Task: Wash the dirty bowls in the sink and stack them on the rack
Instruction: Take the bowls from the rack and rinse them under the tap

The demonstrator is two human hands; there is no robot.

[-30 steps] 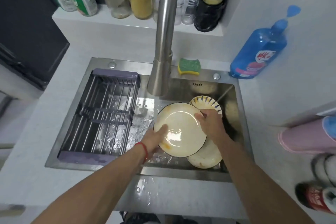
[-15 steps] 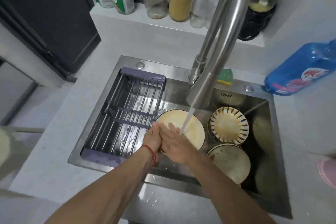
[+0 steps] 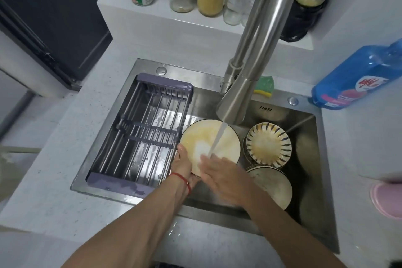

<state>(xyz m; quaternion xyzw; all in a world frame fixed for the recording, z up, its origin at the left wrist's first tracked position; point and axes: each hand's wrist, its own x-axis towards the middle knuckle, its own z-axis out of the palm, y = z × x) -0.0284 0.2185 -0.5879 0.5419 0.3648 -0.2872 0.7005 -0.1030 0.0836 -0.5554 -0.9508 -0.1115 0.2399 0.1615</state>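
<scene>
A stream of water [image 3: 217,137] runs from the brushed-steel pull-down tap [image 3: 245,85] onto a wide cream bowl with a dark rim [image 3: 206,137], its inside smeared with yellow residue. The bowl is tilted in the stainless-steel sink [image 3: 322,180], just right of the grey-and-purple wire drying rack [image 3: 139,135] that spans the sink's left half.

The left hand [image 3: 185,165], a red string around its wrist, grips the bowl at its 8 o'clock rim — fingers curled under the edge, thumb on the inner side. The right hand [image 3: 224,176] lies flat and open on the bowl's lower inside, fingers stretched together toward 10 o'clock, their tips under the falling water; it holds nothing.

At 3 o'clock from the held bowl sits a small cream bowl with dark radial stripes on its rim [image 3: 268,143], stained yellow inside, apparently on top of another dish. At 5 o'clock from it lies a pale, soiled bowl [image 3: 274,187] on the sink floor, partly covered by the right forearm.

A green-and-yellow sponge [image 3: 264,87] rests on the sink ledge behind the tap. A blue plastic detergent bottle [image 3: 356,78] lies on the white counter at 2 o'clock from the sink — jars and bottles stand on the raised shelf at 12 o'clock.
</scene>
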